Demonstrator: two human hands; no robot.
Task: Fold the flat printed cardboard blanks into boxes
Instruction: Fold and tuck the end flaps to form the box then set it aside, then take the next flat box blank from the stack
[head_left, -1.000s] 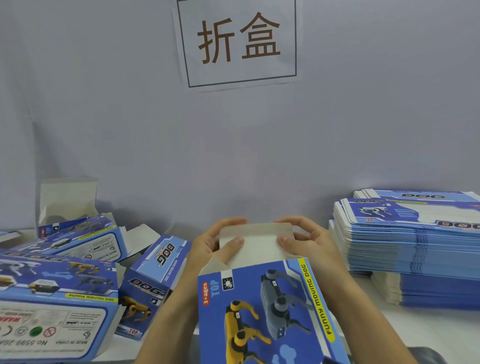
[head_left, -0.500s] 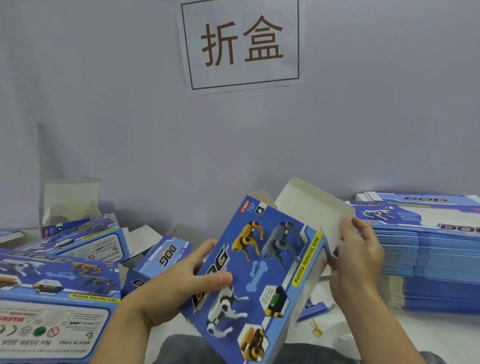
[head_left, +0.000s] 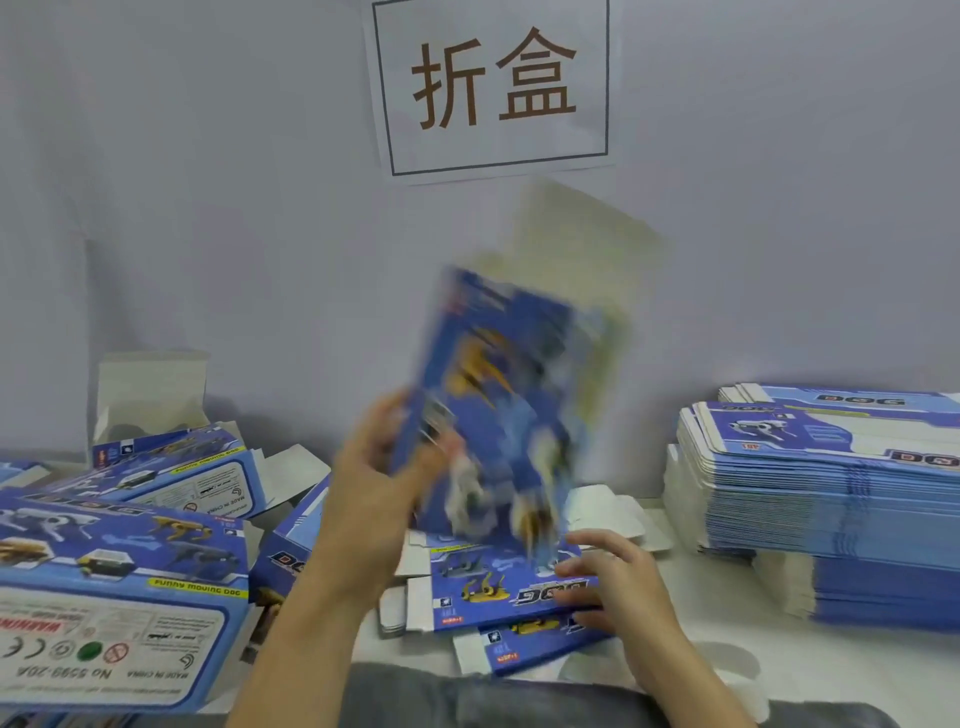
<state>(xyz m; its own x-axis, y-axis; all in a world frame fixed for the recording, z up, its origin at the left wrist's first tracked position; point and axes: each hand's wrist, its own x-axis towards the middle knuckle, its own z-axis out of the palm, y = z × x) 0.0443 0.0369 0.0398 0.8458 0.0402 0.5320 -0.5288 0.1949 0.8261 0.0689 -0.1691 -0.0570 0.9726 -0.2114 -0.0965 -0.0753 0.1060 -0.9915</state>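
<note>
My left hand (head_left: 379, 483) grips the lower left edge of a folded blue printed box (head_left: 509, 415). The box stands upright in the air above the table, motion-blurred, with its pale top flap (head_left: 582, 244) open and raised. My right hand (head_left: 618, 582) is off the box and lies low on flat blue blanks (head_left: 498, 587) on the table in front of me, fingers curled over the top blank's right edge. Whether it grips that blank I cannot tell.
Folded blue boxes (head_left: 119, 582) are piled at the left, one with an open pale flap (head_left: 150, 395). A tall stack of flat blanks (head_left: 831, 478) stands at the right. A paper sign (head_left: 493, 83) hangs on the grey wall behind.
My right hand has let go of the box's flap and dropped onto the flat blanks on the table. My left hand has swung the box upright and higher.
</note>
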